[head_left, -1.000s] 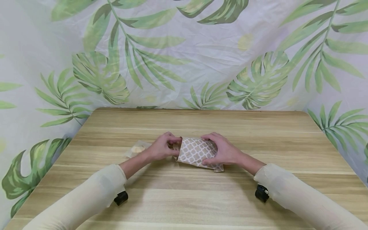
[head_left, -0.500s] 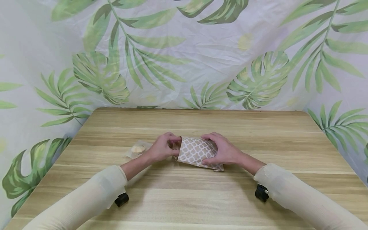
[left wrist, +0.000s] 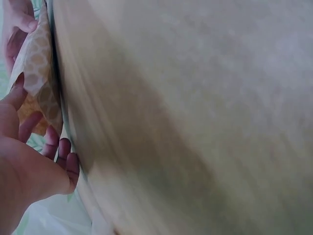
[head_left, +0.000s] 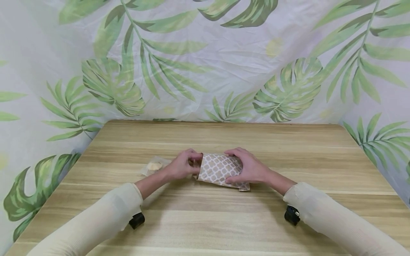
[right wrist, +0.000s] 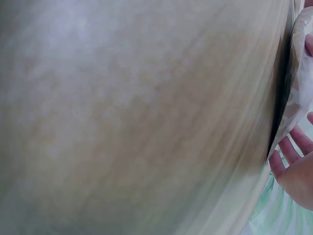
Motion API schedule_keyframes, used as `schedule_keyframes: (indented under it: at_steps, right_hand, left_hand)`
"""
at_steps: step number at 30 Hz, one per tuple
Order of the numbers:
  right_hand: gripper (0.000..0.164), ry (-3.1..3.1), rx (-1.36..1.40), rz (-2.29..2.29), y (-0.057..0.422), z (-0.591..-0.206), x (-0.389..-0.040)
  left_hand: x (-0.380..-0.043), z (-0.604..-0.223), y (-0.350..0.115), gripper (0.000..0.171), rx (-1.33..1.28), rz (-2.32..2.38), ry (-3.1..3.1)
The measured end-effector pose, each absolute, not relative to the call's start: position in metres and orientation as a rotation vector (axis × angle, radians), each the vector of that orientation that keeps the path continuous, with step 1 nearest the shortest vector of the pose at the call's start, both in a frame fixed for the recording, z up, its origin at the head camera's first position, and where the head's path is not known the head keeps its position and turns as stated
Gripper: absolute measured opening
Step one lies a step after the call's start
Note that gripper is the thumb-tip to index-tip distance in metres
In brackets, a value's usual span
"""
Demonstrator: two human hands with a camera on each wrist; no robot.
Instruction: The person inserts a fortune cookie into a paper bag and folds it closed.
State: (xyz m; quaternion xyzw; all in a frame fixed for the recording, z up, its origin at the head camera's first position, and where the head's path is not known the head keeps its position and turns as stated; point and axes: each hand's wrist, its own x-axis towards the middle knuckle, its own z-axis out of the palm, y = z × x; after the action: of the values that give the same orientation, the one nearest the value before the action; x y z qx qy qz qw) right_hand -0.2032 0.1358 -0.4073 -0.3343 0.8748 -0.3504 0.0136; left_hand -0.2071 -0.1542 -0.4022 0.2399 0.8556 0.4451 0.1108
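Observation:
A tan paper bag [head_left: 216,168] with a white lattice print lies on its side mid-table, its mouth facing left. At that mouth my left hand [head_left: 180,165] holds the rim, thumb and a finger reaching just inside. The left wrist view shows the bag's brown inside [left wrist: 30,104] between them; deeper contents are hidden. My right hand [head_left: 253,170] grips the other end, thumb at the near side and fingers over the far side. Behind my left wrist lies a clear packet [head_left: 155,166] with a pale lump in it, partly covered by the arm.
The wooden table [head_left: 221,217] has a straight back edge. Behind it hangs a white cloth [head_left: 182,64] printed with green leaves. Black wrist cameras [head_left: 137,220] hang under both sleeves, low over the table.
Almost nothing moves. My left hand shifts very slightly at the bag's mouth; the right hand and bag stay in place.

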Motion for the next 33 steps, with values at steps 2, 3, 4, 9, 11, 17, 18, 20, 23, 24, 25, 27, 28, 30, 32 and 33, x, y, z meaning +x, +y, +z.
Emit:
schedule_keyframes:
  at_steps: [2, 3, 4, 9, 11, 17, 18, 20, 23, 24, 25, 27, 28, 30, 32, 33]
  right_hand:
    - [0.092, 2.724, -1.039, -1.095, 0.136, -0.408, -0.203]
    - [0.092, 2.725, -1.038, -1.094, 0.136, -0.408, -0.203]
    - [0.092, 2.725, -1.035, -1.091, 0.137, -0.408, -0.204]
    - [0.091, 2.731, -1.027, -1.078, 0.137, -0.41, -0.204]
    - [0.091, 2.727, -1.031, -1.086, 0.137, -0.41, -0.204]
    - [0.091, 2.728, -1.043, -1.08, 0.137, -0.409, -0.204]
    - [0.091, 2.728, -1.043, -1.076, 0.137, -0.409, -0.204]
    - [0.091, 2.727, -1.04, -1.069, 0.136, -0.409, -0.204]
    - [0.092, 2.723, -1.037, -1.054, 0.136, -0.408, -0.204]
    - [0.092, 2.726, -1.037, -1.043, 0.136, -0.408, -0.204]
    - [0.092, 2.729, -1.038, -1.032, 0.136, -0.408, -0.204]
    - [0.092, 2.731, -1.039, -1.02, 0.136, -0.408, -0.203]
    - [0.093, 2.732, -1.041, -1.015, 0.136, -0.408, -0.203]
    - [0.094, 2.734, -1.051, -1.01, 0.135, -0.408, -0.203]
    - [0.096, 2.732, -1.063, -1.009, 0.134, -0.407, -0.203]
    - [0.098, 2.731, -1.07, -1.003, 0.133, -0.407, -0.203]
  left_hand:
    - [-0.207, -0.399, -0.157, 0.05, 0.706, 1.3, 2.491]
    - [-0.207, -0.398, -0.159, 0.05, 0.703, 1.294, 2.49]
    - [-0.208, -0.397, -0.161, 0.049, 0.706, 1.289, 2.493]
    - [-0.209, -0.392, -0.173, 0.044, 0.722, 1.292, 2.528]
    - [-0.21, -0.39, -0.177, 0.042, 0.732, 1.291, 2.539]
    - [-0.215, -0.385, -0.19, 0.034, 0.798, 1.23, 2.606]
    - [-0.215, -0.385, -0.192, 0.033, 0.817, 1.212, 2.621]
    - [-0.216, -0.384, -0.197, 0.032, 0.842, 1.17, 2.655]
    - [-0.215, -0.381, -0.203, 0.031, 0.839, 1.13, 2.694]
    - [-0.215, -0.38, -0.206, 0.031, 0.834, 1.12, 2.705]
    - [-0.215, -0.38, -0.208, 0.031, 0.829, 1.113, 2.715]
    - [-0.215, -0.378, -0.212, 0.031, 0.813, 1.112, 2.725]
    - [-0.215, -0.377, -0.214, 0.031, 0.81, 1.112, 2.731]
    - [-0.215, -0.376, -0.218, 0.032, 0.799, 1.115, 2.74]
    - [-0.215, -0.374, -0.223, 0.032, 0.784, 1.122, 2.745]
    - [-0.215, -0.373, -0.226, 0.033, 0.776, 1.126, 2.747]
